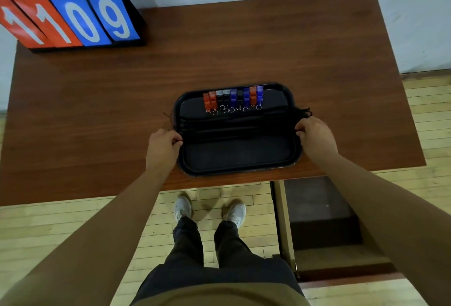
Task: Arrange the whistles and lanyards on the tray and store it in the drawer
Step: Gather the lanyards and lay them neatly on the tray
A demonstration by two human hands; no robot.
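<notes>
Whistles [233,100], red, black, blue and orange, lined up side by side along far part of tray [239,172], small metal rings pointing toward the person. Just nearer, black lanyards [234,125] stretched across tray from left to right, loose ends hanging over both short rims. Tray lying near front edge of brown table [97,110]. Left hand [162,147] at left rim of tray, fingers curled round rim right where lanyard ends cross it. Right hand [317,137] at right rim in same manner, fingers curled on rim, just below tangled bunch of cord ends. Hard to tell if cords also pinched under fingers. Under table front, at right side, drawer [322,220] pulled out and open. At far left corner of table, flip scoreboard [70,17] showing 1 1 0 9. Below, wooden floor [73,220] and pair of white shoes [210,210].
</notes>
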